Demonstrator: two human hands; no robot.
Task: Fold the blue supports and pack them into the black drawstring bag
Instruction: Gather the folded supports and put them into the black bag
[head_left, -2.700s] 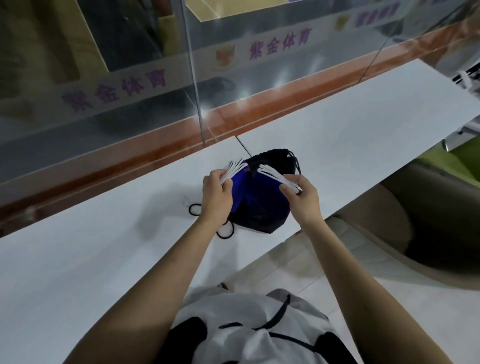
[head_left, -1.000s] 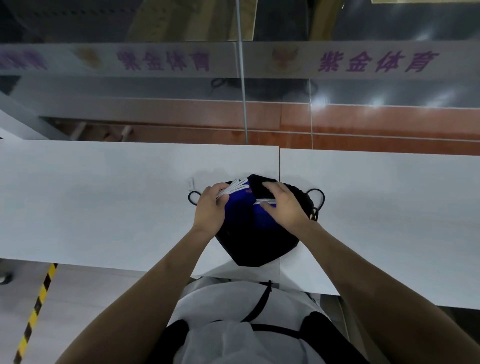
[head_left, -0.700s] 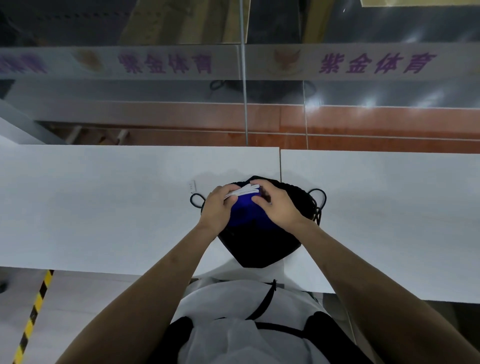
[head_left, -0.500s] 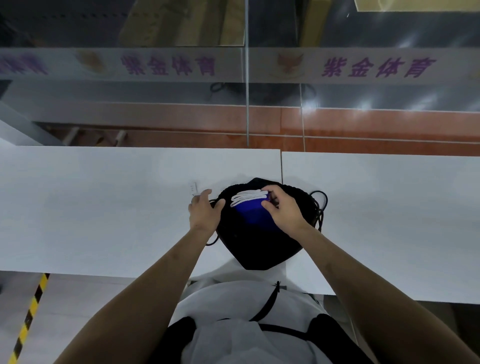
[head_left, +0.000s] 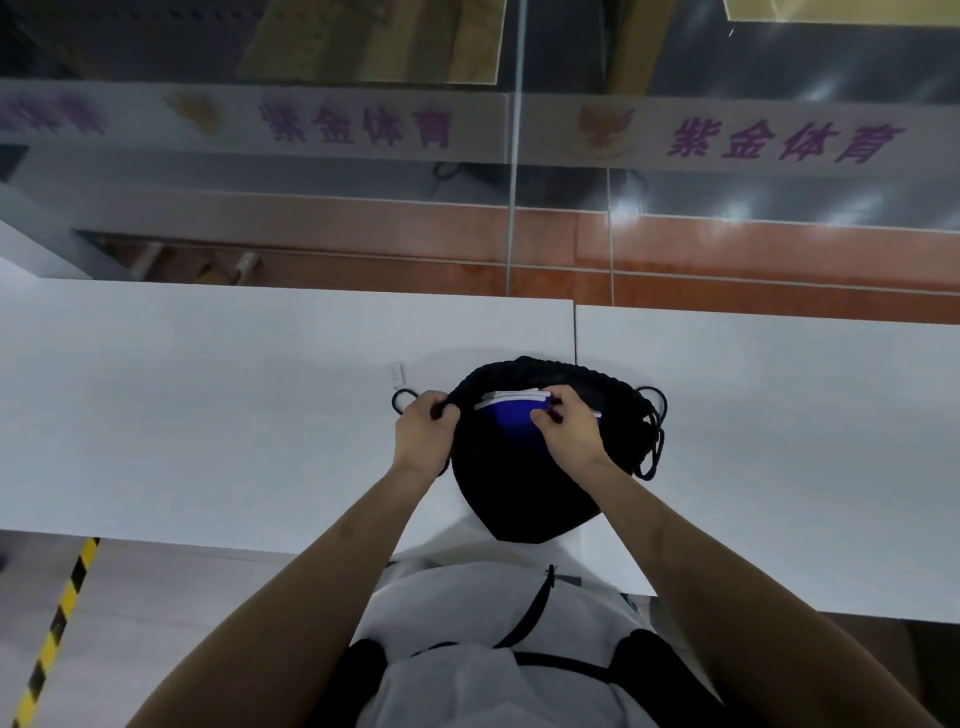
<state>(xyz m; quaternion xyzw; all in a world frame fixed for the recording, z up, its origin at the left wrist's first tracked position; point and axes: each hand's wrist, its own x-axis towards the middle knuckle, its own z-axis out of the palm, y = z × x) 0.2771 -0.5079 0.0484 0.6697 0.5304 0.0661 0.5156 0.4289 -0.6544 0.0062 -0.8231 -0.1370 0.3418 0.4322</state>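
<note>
A: The left hand (head_left: 423, 427) grips the black drawstring bag (head_left: 524, 499) by its rim. Best hold that mouth wide.

B: Yes, while the right hand (head_left: 567, 428) pinches the blue supports (head_left: 511, 423), half inside, and pushes them down flat.

A: On the right, the cord loops (head_left: 655, 431) on the white table (head_left: 208, 405) could snag.

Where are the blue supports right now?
Head view, centre: the folded blue supports with white edges sit in the open mouth of the black drawstring bag on the white table, between left hand and right hand.
</note>
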